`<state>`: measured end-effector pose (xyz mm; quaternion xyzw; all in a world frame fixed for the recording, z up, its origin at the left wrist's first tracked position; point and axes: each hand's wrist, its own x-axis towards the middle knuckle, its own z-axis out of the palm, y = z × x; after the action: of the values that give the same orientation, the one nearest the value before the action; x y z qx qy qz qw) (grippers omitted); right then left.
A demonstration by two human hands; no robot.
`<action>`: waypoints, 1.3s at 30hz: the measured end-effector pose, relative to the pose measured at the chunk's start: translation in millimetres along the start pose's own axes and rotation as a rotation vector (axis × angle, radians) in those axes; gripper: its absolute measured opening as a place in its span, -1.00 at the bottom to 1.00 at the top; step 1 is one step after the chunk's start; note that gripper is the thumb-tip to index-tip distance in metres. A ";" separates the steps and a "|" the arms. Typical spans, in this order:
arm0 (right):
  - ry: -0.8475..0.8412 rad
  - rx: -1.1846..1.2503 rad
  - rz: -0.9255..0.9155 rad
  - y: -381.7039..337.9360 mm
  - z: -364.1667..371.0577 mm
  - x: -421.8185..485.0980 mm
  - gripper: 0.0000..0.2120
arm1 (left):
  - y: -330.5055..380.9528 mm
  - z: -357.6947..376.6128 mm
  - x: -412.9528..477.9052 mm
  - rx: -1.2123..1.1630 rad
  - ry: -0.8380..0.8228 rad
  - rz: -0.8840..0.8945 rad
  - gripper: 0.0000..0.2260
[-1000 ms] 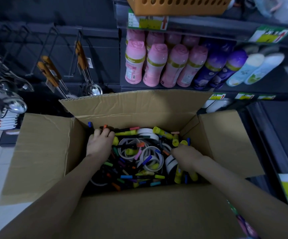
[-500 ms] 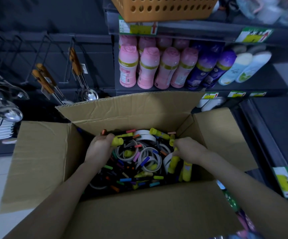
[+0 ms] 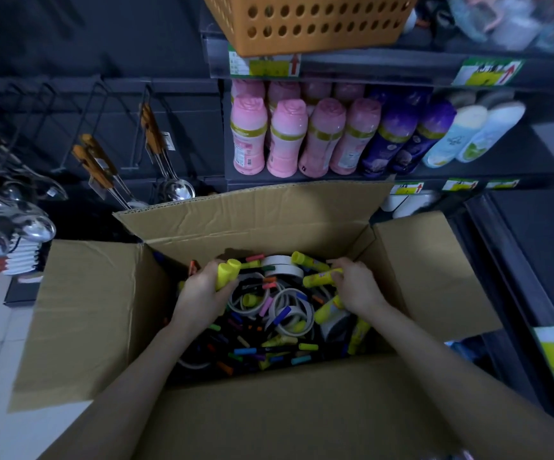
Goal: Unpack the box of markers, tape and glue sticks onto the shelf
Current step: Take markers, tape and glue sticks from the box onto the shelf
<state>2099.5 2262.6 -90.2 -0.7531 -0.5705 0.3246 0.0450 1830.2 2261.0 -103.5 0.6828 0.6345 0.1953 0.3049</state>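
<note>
Reaching into the open cardboard box (image 3: 96,313) at frame centre, both hands close on yellow glue sticks.

Left hand (image 3: 202,295) clamps two cylindrical glue sticks (image 3: 226,273); right hand (image 3: 357,285) grips another (image 3: 317,279). Dim light blurs the capped markers (image 3: 245,351) and smooth tape rolls (image 3: 290,312) heaped below; the box's lower edge is cut off.

Plain brown cardboard box (image 3: 89,320); bright yellow glue sticks (image 3: 318,278); white tape rolls (image 3: 282,265); orange hole-dotted plastic basket (image 3: 305,21); pink bottles (image 3: 284,141).

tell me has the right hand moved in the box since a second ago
Yes. The right hand has moved away from the person, from the near right corner toward the far wall of the brown cardboard box, and now grips a yellow glue stick.
</note>
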 end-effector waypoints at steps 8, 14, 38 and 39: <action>-0.076 -0.164 -0.027 6.6 -5.8 -1.6 -0.78 | -2.9 5.1 6.8 -0.022 -0.092 -0.091 -0.77; 0.016 -0.209 -0.064 -1.4 -14.5 21.7 -0.68 | -5.1 9.1 18.8 0.024 -0.100 -0.088 -0.78; -0.355 -0.506 0.295 -28.8 -11.1 63.8 -0.81 | -23.6 2.6 12.4 -0.096 -0.082 -0.196 -0.89; -0.313 -0.489 0.284 -28.7 -12.6 62.9 -0.89 | -22.3 3.2 13.1 -0.097 -0.088 -0.192 -0.89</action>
<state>2091.2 2332.2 -95.3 -0.7545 -0.5209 0.2928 -0.2714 1817.2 2273.6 -122.3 0.6112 0.6728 0.1655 0.3826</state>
